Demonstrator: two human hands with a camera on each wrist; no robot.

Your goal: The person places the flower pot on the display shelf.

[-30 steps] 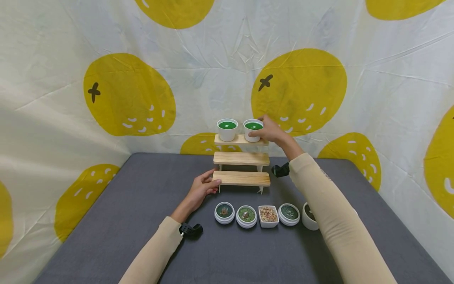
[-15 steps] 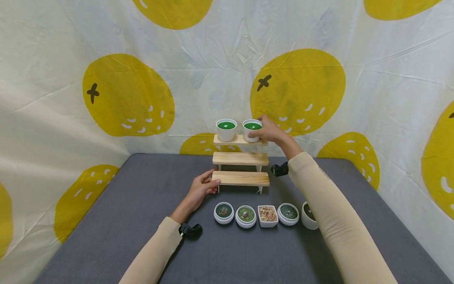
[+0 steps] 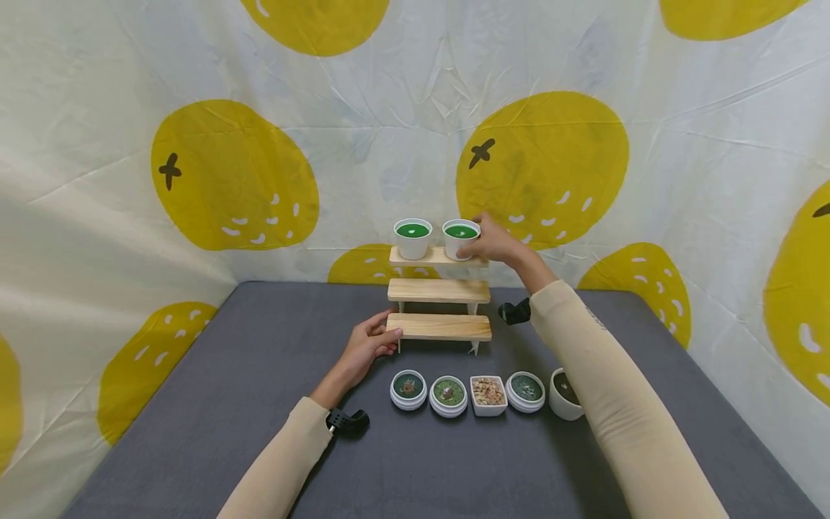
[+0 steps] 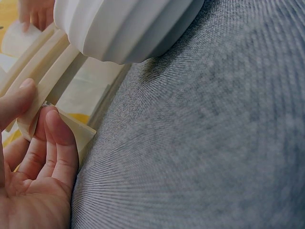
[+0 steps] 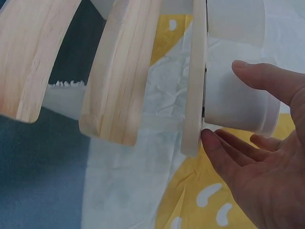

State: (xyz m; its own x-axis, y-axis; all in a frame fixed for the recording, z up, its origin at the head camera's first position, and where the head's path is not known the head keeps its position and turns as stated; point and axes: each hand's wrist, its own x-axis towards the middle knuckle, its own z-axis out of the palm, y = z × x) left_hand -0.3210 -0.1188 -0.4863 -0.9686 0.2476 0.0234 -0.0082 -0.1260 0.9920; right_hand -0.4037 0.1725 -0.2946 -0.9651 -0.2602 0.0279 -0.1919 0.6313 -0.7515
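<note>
My left hand (image 3: 369,344) pinches the left end of the lowest step of a three-tier wooden display stand (image 3: 438,326), thumb on top and fingers below, as the left wrist view also shows. Two white cups with green tops stand on the top step, a left cup (image 3: 413,241) and a right cup (image 3: 461,241). Beside the right cup is my right hand (image 3: 496,239). In the right wrist view its thumb (image 5: 259,76) lies over the cup's side, while the loosely extended fingers (image 5: 221,155) are by the cup's base and the step's end.
In front of the stand, a row of small white pots holds two round dark green ones (image 3: 408,387) (image 3: 526,389), a green one (image 3: 448,393), a square one with pebbles (image 3: 488,393) and a cup (image 3: 564,400) partly behind the right sleeve. A patterned cloth (image 3: 389,158) hangs behind.
My right hand has shifted slightly to the right against the right cup, which stays on the top step. The left hand keeps its grip on the stand.
</note>
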